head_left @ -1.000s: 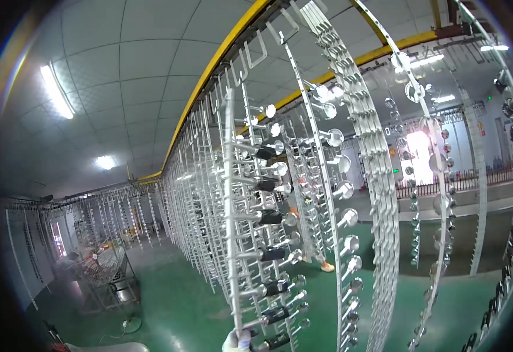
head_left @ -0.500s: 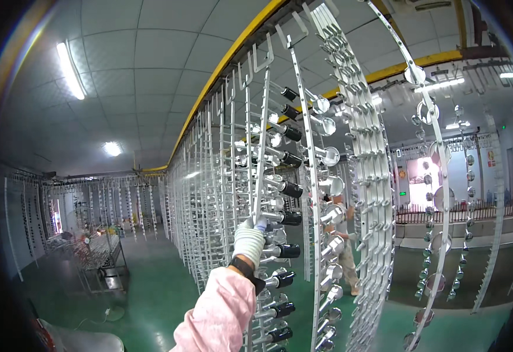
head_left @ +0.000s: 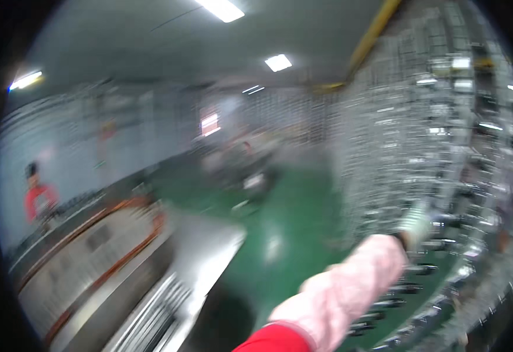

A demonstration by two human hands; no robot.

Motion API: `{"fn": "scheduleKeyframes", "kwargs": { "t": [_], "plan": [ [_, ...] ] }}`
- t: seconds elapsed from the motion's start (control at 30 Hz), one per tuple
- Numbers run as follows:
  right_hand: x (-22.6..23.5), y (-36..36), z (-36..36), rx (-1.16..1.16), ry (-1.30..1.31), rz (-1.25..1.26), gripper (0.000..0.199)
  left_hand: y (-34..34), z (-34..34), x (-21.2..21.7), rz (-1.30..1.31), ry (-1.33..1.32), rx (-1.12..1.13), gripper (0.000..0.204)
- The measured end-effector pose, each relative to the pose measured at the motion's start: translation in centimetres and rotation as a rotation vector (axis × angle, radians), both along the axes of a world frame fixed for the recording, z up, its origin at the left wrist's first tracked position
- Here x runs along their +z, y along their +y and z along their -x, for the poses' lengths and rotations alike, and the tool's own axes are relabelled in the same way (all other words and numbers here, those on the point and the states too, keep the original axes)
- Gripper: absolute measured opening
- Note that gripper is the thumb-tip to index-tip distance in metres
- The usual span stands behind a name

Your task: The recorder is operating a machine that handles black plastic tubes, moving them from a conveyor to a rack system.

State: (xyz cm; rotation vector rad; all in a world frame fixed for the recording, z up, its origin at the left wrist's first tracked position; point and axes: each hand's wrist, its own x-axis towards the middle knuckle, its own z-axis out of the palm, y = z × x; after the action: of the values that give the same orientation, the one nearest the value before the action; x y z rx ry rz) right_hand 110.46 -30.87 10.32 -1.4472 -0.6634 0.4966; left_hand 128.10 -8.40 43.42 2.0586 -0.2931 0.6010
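Note:
The whole view is smeared by motion. My left hand, in a white glove with a pink sleeve cover over a red sleeve, reaches up and right to a tall hanging metal rack. The rack carries rows of small black-tipped parts on pegs. The glove is at one of these rows, but the blur hides whether the fingers are closed on a part. My right hand is out of the picture.
More racks hang in rows along the right under a yellow overhead rail. A grey metal bench with orange edging fills the lower left. A person in red stands at the far left. The floor is green.
The view has swung sharply left and down, so the rack now sits at the right and the bench appears. My left arm stays stretched out to the rack.

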Motion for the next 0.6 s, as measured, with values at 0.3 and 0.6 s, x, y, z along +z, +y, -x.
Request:
{"fn": "scheduleKeyframes", "kwargs": {
  "t": [0.3, 0.6],
  "plan": [
    [-3.2, 0.4, 19.3, 0.363, 0.115, 0.200, 0.042, -1.8, 44.3, -20.4, 0.241, 0.284, 0.480, 0.036],
    [-12.1, -1.9, 38.1, 0.866, 0.201, 0.186, 0.042, -16.0, 87.5, -38.6, 0.352, 0.375, 1.362, 0.036]
  ]
}}
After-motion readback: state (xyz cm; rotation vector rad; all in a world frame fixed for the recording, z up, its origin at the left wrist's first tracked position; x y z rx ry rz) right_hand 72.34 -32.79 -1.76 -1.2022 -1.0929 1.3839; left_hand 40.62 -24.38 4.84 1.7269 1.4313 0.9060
